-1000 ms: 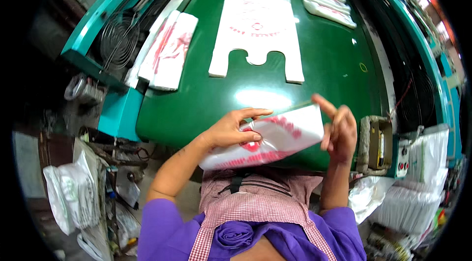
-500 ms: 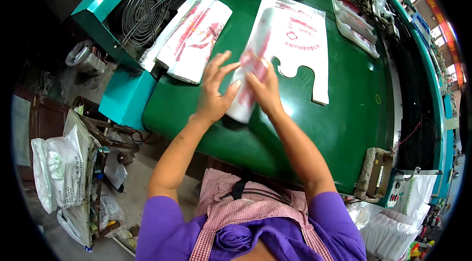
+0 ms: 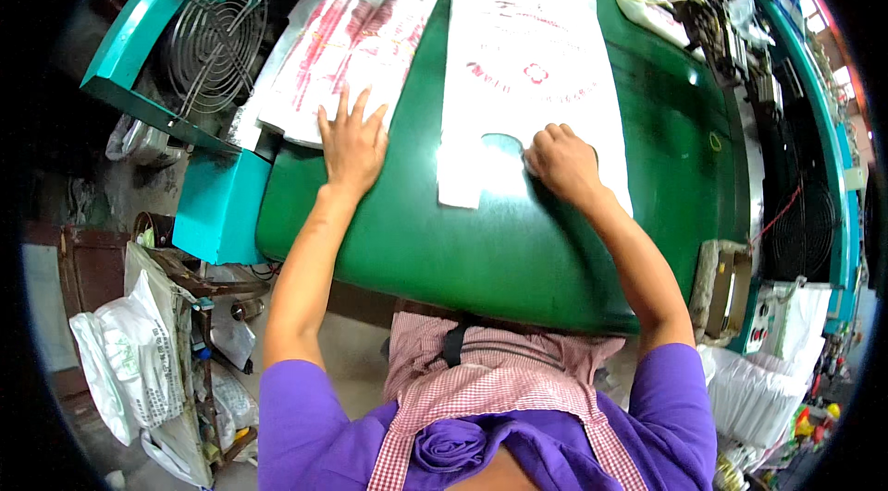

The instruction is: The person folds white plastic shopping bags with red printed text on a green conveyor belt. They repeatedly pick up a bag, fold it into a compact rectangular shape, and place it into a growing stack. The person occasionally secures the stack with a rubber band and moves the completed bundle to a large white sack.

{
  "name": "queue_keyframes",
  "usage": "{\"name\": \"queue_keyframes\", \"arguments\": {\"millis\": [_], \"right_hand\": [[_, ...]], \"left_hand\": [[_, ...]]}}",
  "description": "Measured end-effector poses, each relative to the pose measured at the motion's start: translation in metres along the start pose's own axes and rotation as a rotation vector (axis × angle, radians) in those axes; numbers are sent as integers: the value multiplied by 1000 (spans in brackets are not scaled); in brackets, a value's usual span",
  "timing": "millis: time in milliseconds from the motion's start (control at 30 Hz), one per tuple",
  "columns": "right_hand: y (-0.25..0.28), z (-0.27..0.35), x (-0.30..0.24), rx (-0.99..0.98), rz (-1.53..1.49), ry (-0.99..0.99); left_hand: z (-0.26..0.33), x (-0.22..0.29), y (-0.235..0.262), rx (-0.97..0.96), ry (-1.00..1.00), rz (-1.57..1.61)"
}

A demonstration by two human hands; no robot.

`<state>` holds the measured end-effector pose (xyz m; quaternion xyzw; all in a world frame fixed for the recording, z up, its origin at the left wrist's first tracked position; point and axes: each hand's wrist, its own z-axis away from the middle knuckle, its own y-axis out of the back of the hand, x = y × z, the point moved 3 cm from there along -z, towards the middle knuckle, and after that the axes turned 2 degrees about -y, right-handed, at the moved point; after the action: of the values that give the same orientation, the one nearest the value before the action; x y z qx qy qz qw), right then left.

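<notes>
Vest-style plastic bags point(image 3: 532, 42), white with red print, lying flat on the green tabletop point(image 3: 416, 246), right hand point(image 3: 562, 161) at their handle cutout.
Head view: thin, smooth film, straight sides, two strap-like handles, rounded notch between; red flower-like emblem mid-panel, curved rows of red print. Right fingers curled together; can't tell if they pinch film. Left hand point(image 3: 353, 147) palm down, fingers spread apart, touching lower end of folded plastic bags point(image 3: 370, 38): long, soft-creased, glossy, red-streaked bundles side by side. Tabletop smooth, shiny, front corner rounded.
</notes>
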<state>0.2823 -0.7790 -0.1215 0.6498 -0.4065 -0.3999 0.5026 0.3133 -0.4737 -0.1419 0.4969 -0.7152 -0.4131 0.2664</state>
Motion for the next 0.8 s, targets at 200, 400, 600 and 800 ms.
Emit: {"name": "queue_keyframes", "arguments": {"millis": [200,400,600,800], "right_hand": [[48,125,-40,-264,-758,-3],[62,223,-16,-359,-147,80],[35,249,-9,-40,-300,-52],[65,218,8,-28,-740,123]], "left_hand": [[108,86,89,-576,-497,646],[144,60,77,-543,-576,182],[121,63,95,-306,-552,401],[40,105,74,-499,-177,988]]}}
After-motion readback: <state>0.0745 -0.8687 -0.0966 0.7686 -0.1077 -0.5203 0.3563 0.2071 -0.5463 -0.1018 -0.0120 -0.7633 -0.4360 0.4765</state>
